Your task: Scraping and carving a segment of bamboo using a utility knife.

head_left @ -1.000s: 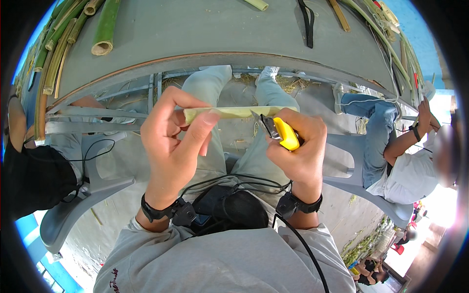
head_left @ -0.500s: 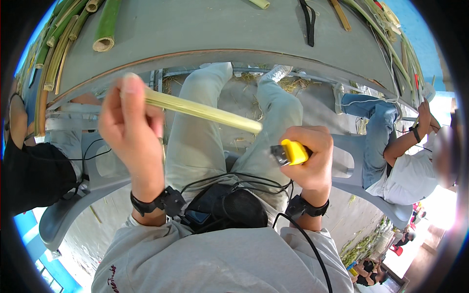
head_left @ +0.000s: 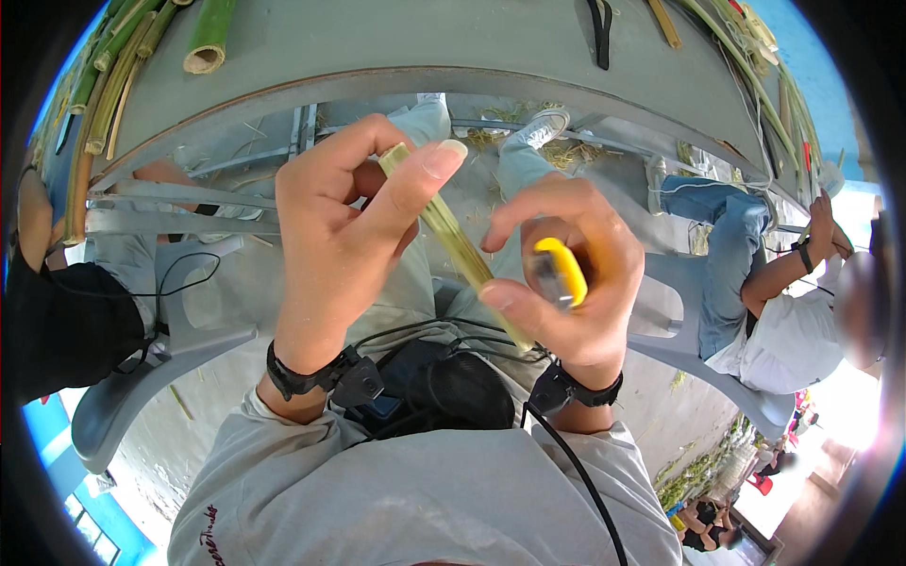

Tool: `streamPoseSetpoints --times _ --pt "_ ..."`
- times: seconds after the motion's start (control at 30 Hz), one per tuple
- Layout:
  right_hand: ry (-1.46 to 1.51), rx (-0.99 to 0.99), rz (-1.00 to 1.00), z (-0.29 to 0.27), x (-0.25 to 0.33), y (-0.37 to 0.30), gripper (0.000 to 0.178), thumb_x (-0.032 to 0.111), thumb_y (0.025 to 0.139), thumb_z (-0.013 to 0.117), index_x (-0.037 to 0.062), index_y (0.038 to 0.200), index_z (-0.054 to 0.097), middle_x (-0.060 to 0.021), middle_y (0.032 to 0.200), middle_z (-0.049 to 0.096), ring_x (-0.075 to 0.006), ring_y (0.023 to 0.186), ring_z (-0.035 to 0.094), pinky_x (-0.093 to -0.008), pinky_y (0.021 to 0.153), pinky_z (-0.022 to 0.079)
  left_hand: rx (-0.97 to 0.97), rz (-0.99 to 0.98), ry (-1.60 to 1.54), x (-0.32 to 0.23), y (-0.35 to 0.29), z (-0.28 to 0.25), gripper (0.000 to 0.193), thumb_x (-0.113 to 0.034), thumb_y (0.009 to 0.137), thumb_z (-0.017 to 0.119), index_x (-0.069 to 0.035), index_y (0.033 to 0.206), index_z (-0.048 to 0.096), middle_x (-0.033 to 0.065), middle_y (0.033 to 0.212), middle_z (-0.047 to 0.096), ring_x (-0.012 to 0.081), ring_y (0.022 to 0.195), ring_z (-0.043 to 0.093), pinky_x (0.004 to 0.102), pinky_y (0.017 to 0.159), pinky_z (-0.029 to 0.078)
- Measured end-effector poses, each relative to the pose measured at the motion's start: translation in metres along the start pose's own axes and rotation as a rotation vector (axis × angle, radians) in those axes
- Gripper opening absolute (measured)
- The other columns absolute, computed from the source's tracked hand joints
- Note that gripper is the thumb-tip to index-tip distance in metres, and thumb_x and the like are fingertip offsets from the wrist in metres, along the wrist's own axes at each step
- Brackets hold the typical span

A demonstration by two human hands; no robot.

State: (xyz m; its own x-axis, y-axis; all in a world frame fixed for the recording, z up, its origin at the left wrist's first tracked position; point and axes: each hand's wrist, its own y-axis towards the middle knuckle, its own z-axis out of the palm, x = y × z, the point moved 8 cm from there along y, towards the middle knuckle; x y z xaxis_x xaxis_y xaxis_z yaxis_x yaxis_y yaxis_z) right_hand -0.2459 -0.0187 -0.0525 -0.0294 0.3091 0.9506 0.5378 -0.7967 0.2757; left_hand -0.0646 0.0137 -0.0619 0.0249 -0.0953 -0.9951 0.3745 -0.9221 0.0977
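My left hand (head_left: 354, 222) pinches a pale green bamboo strip (head_left: 455, 241) near its upper end, thumb on one side and curled fingers on the other. The strip slants down to the right over my lap. My right hand (head_left: 590, 274) keeps a yellow utility knife (head_left: 563, 272) in its palm, its dark end blurred. The thumb of that hand lies by the strip's lower part, while the index finger is apart from it. Whether the thumb presses on the strip I cannot tell.
Ahead is a grey table (head_left: 406, 38) with bamboo tubes (head_left: 208, 42), a black strap (head_left: 601, 33) and a bamboo piece (head_left: 664, 24). Black cables (head_left: 585, 481) cross my lap. Seated people (head_left: 783, 311) are on both sides. Shavings (head_left: 576, 151) litter the floor.
My left hand has moved right and turned the bamboo strip to a steeper slant. My right hand has loosened its fist, spreading thumb and index finger while keeping the knife.
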Motion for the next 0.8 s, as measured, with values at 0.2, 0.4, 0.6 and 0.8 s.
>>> streamPoseSetpoints --times 0.2,0.4,0.6,0.8 --pt "-0.044 0.015 -0.112 0.009 0.004 0.007 0.028 -0.002 0.068 0.076 0.0001 0.094 0.066 -0.0054 0.085 0.065 -0.0170 0.070 0.061 -0.0267 0.064 0.045 0.018 0.047 0.023 -0.001 -0.002 0.003 0.033 -0.018 0.090 0.082 -0.002 0.073 0.059 -0.0072 0.056 0.048 -0.0022 0.052 0.039 0.0199 0.046 0.023" --pt "-0.181 0.034 -0.059 0.008 0.004 0.004 0.025 -0.002 0.073 0.080 -0.0029 0.094 0.065 -0.0069 0.084 0.066 -0.0151 0.076 0.058 -0.0285 0.069 0.045 0.033 0.161 0.111 -0.006 -0.003 0.004 0.033 -0.016 0.089 0.084 -0.001 0.073 0.059 -0.0072 0.058 0.047 -0.0025 0.053 0.038 0.0192 0.047 0.023" --pt "-0.194 0.027 0.001 0.008 -0.001 0.001 0.024 0.000 0.078 0.078 -0.0055 0.097 0.064 -0.0057 0.086 0.062 -0.0150 0.075 0.053 -0.0273 0.070 0.043 0.001 0.049 0.054 0.001 0.001 -0.001 0.035 -0.023 0.091 0.083 -0.002 0.074 0.061 -0.0069 0.055 0.047 -0.0016 0.050 0.039 0.0199 0.046 0.023" --pt "-0.042 -0.138 0.011 -0.009 -0.013 -0.010 0.018 0.000 0.087 0.073 -0.0031 0.101 0.062 -0.0074 0.089 0.062 -0.0162 0.075 0.055 -0.0280 0.069 0.044 -0.064 -0.074 -0.010 0.009 0.003 -0.011 0.039 -0.032 0.096 0.077 -0.003 0.074 0.063 -0.0067 0.051 0.046 0.0000 0.044 0.039 0.0218 0.043 0.023"
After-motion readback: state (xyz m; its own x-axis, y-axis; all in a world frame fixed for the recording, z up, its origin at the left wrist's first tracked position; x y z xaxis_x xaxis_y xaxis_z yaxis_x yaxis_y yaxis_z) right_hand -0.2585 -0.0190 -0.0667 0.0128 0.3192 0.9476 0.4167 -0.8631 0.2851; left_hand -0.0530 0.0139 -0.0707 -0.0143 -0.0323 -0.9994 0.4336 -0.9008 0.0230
